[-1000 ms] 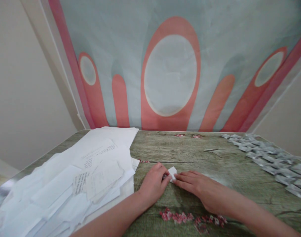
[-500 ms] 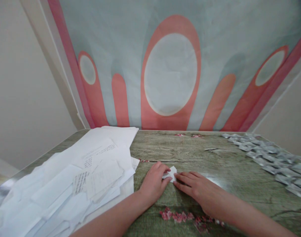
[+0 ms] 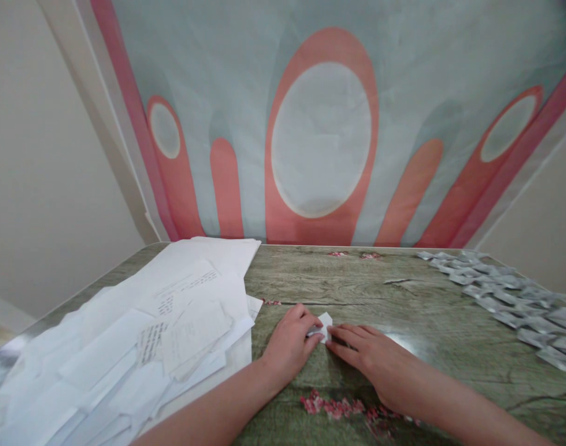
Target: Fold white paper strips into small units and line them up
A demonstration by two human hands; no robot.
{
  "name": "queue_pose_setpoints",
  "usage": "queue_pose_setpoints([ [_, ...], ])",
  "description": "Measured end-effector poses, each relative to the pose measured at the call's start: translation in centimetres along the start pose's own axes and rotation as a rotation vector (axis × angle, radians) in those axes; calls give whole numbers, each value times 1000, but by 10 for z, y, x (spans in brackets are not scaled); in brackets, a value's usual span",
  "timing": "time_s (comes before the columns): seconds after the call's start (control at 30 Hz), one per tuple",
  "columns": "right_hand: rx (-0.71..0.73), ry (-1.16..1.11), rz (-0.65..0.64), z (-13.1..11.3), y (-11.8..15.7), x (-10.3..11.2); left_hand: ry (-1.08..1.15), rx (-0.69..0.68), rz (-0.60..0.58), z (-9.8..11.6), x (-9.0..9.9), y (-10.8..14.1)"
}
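A small folded white paper [image 3: 326, 325] lies on the wood-patterned table [image 3: 329, 279] between my hands. My left hand [image 3: 292, 341] is closed on its left side, with the thumb and fingers pinching it. The fingertips of my right hand [image 3: 364, 353] press together on its right edge. Part of the paper is hidden under the fingers of both hands.
A wide heap of white paper sheets and scraps [image 3: 194, 341], some printed, covers the table's left side. Rows of folded grey-white paper pieces [image 3: 510, 297] lie at the right. Behind the table hangs a pale green and red patterned sheet [image 3: 250, 80].
Both hands have barely moved. The fingers of my left hand have shifted very slightly to the right on the paper.
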State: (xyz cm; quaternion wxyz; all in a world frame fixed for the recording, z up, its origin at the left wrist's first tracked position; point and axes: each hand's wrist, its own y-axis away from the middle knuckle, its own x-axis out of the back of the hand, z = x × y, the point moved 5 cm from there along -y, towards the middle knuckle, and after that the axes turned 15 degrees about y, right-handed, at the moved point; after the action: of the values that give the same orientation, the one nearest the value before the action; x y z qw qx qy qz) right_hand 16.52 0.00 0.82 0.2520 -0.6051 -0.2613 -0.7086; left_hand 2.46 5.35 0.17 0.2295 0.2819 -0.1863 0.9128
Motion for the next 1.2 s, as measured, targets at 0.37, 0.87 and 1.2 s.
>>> queue_pose_setpoints([
  [0.37, -18, 96, 100, -5, -5, 0, -62, -22, -1, 0, 0, 1],
  [0.87, -60, 43, 61, -5, -5, 0, -461, -108, -155, 23, 1, 28],
  [1.2, -63, 60, 104, -5, -4, 3, -365, 1, -274, 10, 8, 26],
])
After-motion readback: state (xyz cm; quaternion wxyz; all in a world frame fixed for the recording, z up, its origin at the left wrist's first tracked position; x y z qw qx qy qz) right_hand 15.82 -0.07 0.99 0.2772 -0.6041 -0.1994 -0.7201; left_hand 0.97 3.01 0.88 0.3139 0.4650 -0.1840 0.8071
